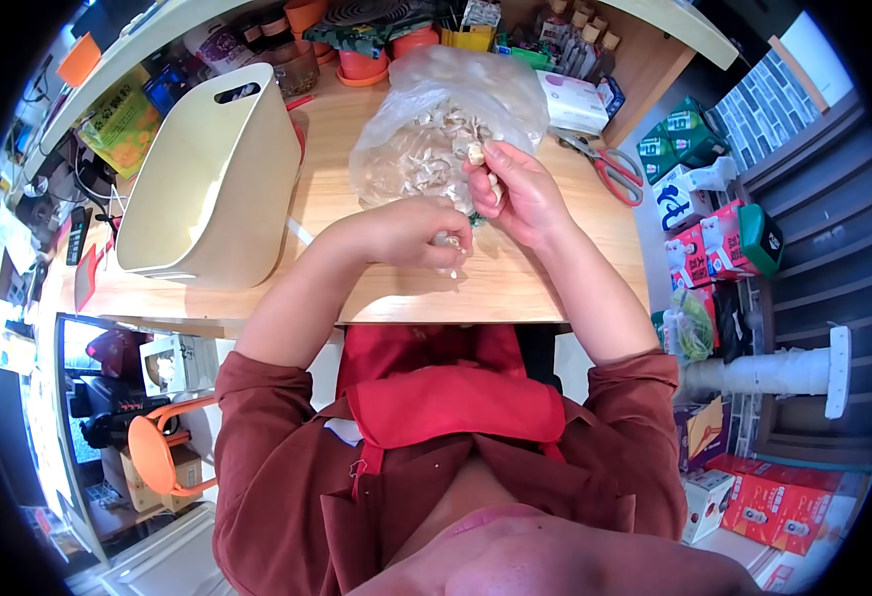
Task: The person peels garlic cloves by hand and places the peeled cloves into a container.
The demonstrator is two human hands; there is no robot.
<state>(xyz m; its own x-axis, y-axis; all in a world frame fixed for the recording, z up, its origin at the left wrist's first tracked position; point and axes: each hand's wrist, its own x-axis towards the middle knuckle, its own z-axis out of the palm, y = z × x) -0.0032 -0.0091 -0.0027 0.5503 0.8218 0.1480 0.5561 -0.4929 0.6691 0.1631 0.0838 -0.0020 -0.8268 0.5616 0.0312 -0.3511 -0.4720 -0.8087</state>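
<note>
My right hand is closed on a pale, lumpy piece between thumb and fingertips. Another pale lump shows lower against its fingers. My left hand hangs over the table a little nearer to me, its fingers curled in around small whitish bits. Just beyond both hands lies a clear plastic bag, crumpled and spread wide. A heap of small, pale, curled pieces is in or on it; their kind is unclear.
A cream-coloured bin stands left of my hands. To the right lie scissors with red handles. Orange pots, corked bottles and a white box line the back. The wooden table ends just before my apron.
</note>
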